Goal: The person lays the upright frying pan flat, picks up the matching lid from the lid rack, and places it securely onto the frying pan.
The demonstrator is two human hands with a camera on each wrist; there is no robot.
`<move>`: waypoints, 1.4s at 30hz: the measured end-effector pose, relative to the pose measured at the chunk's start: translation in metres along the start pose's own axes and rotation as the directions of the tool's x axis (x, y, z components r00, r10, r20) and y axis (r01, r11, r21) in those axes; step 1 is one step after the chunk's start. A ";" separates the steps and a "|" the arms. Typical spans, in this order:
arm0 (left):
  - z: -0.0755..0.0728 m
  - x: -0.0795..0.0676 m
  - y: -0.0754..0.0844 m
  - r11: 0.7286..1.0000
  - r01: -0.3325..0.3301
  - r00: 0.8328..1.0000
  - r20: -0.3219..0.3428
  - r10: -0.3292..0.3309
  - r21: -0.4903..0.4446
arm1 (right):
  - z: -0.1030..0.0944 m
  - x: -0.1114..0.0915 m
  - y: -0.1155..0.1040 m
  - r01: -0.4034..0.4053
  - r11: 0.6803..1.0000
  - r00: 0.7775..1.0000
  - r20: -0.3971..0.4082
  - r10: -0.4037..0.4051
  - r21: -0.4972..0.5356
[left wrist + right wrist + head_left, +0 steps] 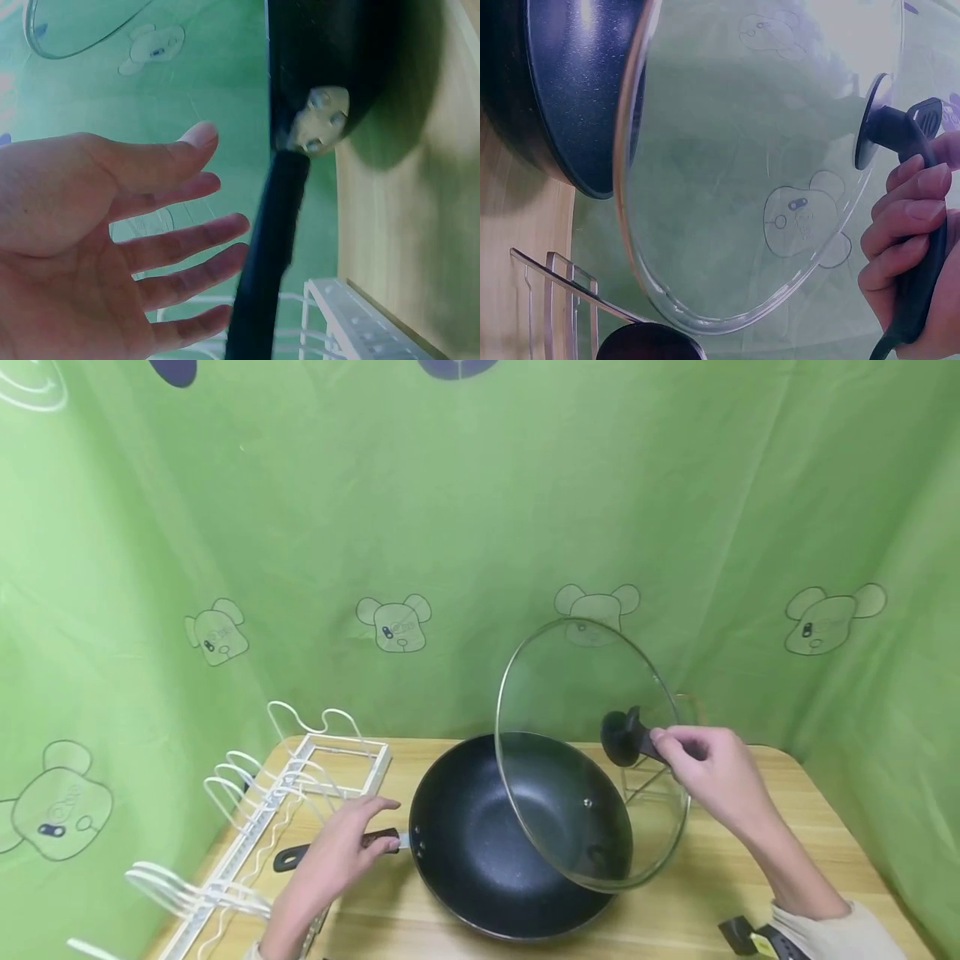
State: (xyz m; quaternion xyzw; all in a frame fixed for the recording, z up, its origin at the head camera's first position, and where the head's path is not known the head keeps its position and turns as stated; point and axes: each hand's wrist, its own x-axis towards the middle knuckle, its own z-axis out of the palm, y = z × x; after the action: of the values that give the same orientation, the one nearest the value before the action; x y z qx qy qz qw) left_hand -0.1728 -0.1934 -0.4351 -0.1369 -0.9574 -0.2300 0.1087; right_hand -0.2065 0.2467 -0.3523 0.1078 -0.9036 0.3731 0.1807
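Observation:
My right hand (716, 772) grips the black handle of a glass pan lid (555, 693). The lid is tilted steeply, its steel rim raised above the right side of a black frying pan (480, 827). Through the glass, part of the pan's dark inside shows. In the right wrist view, the fingers (911, 199) curl round the lid handle (924, 262). My left hand (341, 843) hovers at the pan's black handle (292, 857), fingers spread. The left wrist view shows a gap between those fingers and the pan handle (266, 247).
A white wire rack (258, 810) with several upright loops runs along the table's left side. Behind the lid stands a small wire stand (555, 277), with a dark rounded object (649, 343) beside it. A black strap (738, 935) lies near the right sleeve. Green curtains surround the wooden table (787, 810).

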 end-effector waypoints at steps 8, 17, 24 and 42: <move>0.001 -0.015 -0.012 0.993 0.070 0.997 0.010 -0.072 0.090 | 0.009 0.009 -0.016 0.026 0.994 0.996 0.088 -0.017 -0.106; 0.009 -0.014 -0.016 0.984 0.110 0.993 0.029 -0.115 0.138 | 0.021 0.020 -0.032 0.088 0.978 0.984 0.169 -0.056 -0.189; 0.014 -0.013 -0.022 0.977 0.034 0.996 0.079 -0.051 0.213 | 0.030 0.014 -0.031 0.118 0.967 0.980 0.181 -0.078 -0.224; 0.014 -0.011 -0.028 0.986 0.022 0.993 0.107 -0.040 0.165 | 0.033 0.014 -0.029 0.126 0.968 0.979 0.185 -0.086 -0.218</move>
State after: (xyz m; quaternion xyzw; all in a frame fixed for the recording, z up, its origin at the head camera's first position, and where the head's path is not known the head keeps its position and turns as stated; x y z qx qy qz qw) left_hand -0.1734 -0.2133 -0.4614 -0.1249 -0.9796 -0.1445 0.0631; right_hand -0.2180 0.2026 -0.3497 0.1665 -0.9458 0.2455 0.1322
